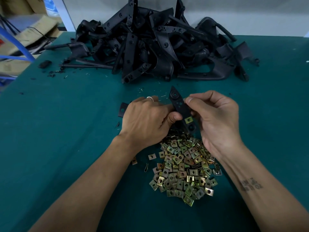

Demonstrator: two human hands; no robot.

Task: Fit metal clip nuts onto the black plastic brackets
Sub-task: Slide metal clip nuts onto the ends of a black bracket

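Head view: we see both hands mid-table over the green table (50,131). The left hand (145,121) grips a black bracket (181,108) from its left side, fingers curled around it, thumb pressed on the face; a ring sits on one finger. The right hand (217,119) pinches the same bracket's right edge between thumb and curled fingers. The bracket is held raised and tilted, pointed end toward the far edge. One clip nut (188,120) is already seated on the bracket's lower part, just beside the left thumb. We see a loose pile of clip nuts (184,171) lying near the near edge, between the two forearms, right under the hands. A big heap of brackets (150,47) sits at the far edge, against the white wall. A small black part (122,109) pokes out just left of the left hand, mostly hidden. Black scraps (45,64) lie toward the far left corner. Cardboard boxes (25,36) stand past the left edge, blurred.
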